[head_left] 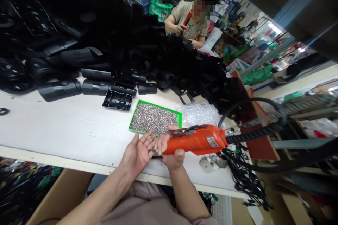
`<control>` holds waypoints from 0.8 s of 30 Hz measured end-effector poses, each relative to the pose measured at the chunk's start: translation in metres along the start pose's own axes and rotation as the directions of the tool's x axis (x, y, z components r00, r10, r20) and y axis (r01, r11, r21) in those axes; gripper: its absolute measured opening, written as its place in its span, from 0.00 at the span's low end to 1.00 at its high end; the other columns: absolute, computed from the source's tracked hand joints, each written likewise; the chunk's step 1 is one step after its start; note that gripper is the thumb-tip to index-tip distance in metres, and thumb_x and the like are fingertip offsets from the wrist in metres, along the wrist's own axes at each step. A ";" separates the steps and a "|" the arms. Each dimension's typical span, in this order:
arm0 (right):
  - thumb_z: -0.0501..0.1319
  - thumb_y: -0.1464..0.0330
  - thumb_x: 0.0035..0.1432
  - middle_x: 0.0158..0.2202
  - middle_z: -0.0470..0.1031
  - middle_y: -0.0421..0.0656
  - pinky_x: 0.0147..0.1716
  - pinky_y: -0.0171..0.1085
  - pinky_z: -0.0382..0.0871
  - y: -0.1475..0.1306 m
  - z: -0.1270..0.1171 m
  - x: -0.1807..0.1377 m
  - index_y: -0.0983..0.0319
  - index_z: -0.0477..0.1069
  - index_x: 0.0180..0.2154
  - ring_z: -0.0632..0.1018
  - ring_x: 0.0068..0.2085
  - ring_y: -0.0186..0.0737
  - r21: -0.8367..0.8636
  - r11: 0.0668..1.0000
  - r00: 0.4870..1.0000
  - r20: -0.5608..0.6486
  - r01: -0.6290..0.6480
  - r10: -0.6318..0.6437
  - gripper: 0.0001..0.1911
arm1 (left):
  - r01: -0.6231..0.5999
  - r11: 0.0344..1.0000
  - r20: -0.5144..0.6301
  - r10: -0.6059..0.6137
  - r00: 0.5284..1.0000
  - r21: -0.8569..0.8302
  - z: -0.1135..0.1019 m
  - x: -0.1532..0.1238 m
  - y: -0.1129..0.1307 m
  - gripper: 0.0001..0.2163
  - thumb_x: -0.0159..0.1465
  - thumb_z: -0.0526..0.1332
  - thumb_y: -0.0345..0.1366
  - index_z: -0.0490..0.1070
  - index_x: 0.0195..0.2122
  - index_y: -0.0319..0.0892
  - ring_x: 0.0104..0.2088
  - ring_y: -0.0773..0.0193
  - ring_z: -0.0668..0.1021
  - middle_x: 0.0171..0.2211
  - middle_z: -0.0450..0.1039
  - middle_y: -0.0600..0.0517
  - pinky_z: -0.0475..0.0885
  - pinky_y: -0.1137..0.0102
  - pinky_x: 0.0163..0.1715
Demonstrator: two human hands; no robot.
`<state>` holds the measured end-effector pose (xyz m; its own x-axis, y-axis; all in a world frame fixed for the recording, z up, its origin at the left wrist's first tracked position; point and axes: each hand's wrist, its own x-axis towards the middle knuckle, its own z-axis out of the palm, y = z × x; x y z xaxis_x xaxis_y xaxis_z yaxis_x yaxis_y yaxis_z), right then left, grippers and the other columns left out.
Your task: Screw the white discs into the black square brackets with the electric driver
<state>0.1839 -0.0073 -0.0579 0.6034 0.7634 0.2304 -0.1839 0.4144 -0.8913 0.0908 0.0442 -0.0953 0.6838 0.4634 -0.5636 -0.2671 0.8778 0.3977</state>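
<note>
My right hand [169, 146] is wrapped round the body of an orange electric screwdriver [198, 141], which lies almost level above the white table's [66, 126] near edge, its black coiled cable [253, 134] running off to the right. My left hand [137, 153] is open, palm up, fingers spread, touching the screwdriver's tip end; whether a small part lies in the palm I cannot tell. Just beyond both hands sits a green tray [155, 117] full of small silver screws.
A big heap of black plastic housings [105, 42] covers the table's far half, with a flat black cover [117, 100] near the tray. A clear bag [199, 112] lies right of the tray. Black wires [243, 175] hang at the right edge. Two other people work across the table.
</note>
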 end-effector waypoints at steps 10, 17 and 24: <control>0.61 0.41 0.46 0.14 0.57 0.30 0.17 0.38 0.65 -0.019 0.001 0.009 0.56 0.69 0.41 0.58 0.12 0.32 0.079 0.995 0.998 0.024 0.057 -0.059 0.29 | -0.186 0.685 0.096 0.168 0.981 0.704 -0.031 -0.010 -0.011 0.21 0.53 0.65 0.51 0.79 0.41 0.40 0.33 0.59 0.78 0.32 0.80 0.48 0.73 0.66 0.36; 0.61 0.42 0.49 0.15 0.59 0.30 0.17 0.38 0.66 -0.022 -0.001 0.006 0.55 0.67 0.43 0.59 0.12 0.32 0.126 0.988 0.995 0.047 0.084 -0.091 0.28 | -0.400 0.347 0.265 0.376 0.888 0.848 -0.033 -0.010 -0.010 0.09 0.59 0.62 0.42 0.79 0.32 0.46 0.34 0.59 0.80 0.32 0.80 0.51 0.74 0.68 0.37; 0.63 0.43 0.47 0.15 0.61 0.30 0.17 0.37 0.66 -0.023 -0.005 0.005 0.56 0.68 0.41 0.60 0.12 0.32 0.143 0.988 0.996 0.044 0.065 -0.072 0.28 | -0.520 0.100 0.415 0.485 0.770 0.848 -0.032 -0.007 -0.014 0.06 0.60 0.61 0.40 0.77 0.31 0.46 0.31 0.63 0.79 0.30 0.78 0.52 0.73 0.70 0.33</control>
<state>0.1951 -0.0159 -0.0386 0.5803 0.7526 0.3112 -0.2529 0.5297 -0.8096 0.0680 0.0325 -0.1194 0.6787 0.7320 0.0593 0.1936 -0.2561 0.9471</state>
